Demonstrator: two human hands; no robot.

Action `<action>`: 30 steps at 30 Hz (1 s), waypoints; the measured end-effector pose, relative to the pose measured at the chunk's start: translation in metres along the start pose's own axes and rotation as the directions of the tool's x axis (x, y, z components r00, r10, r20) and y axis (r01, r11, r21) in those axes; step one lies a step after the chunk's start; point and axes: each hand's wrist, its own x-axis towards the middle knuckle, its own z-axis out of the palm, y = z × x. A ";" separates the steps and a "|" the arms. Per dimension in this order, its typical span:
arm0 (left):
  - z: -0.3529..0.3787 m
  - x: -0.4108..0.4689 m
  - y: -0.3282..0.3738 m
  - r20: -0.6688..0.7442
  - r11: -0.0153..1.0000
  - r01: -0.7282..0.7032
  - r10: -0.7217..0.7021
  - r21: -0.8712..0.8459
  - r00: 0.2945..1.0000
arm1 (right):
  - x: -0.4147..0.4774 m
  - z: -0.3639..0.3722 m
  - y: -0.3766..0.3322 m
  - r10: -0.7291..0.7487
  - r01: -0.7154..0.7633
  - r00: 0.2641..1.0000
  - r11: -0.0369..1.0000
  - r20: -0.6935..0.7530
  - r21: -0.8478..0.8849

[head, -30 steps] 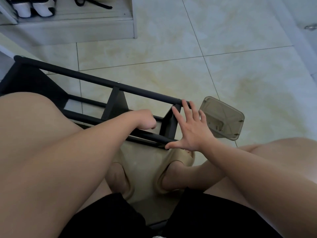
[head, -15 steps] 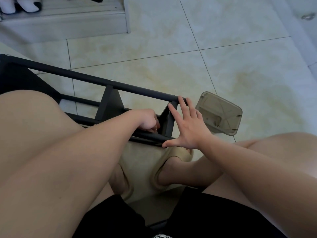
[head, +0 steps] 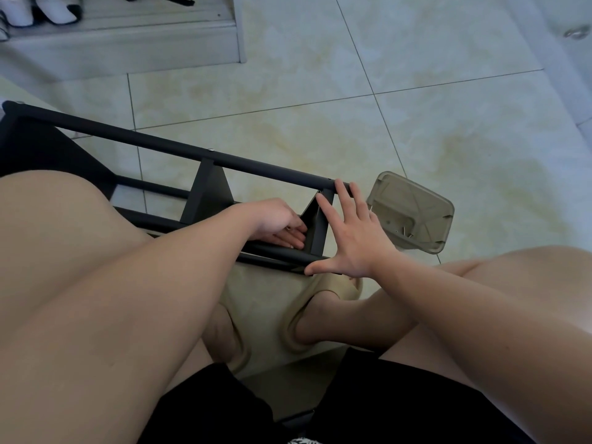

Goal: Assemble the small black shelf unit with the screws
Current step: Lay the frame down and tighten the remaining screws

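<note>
A home: pale tiled floor (head: 320,75), shoes (head: 54,11) lined on a low ledge (head: 128,40), soft slippers (head: 320,302) on the person's feet.

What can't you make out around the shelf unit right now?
Head view only:
What the left hand holds: hidden by its own fingers and the shelf unit bars.
The shelf unit's left end: covered by the thigh, cut by the frame edge.
The bits in the plastic tray: too small.

Glossy cream tiled floor (head: 320,75); grey shoe ledge (head: 128,43) beyond.
</note>
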 end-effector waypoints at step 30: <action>0.012 0.013 0.000 -0.016 0.861 -0.069 0.090 0.504 0.996 | -0.002 -0.003 -0.002 0.013 -0.013 1.000 1.000 -0.001 0.020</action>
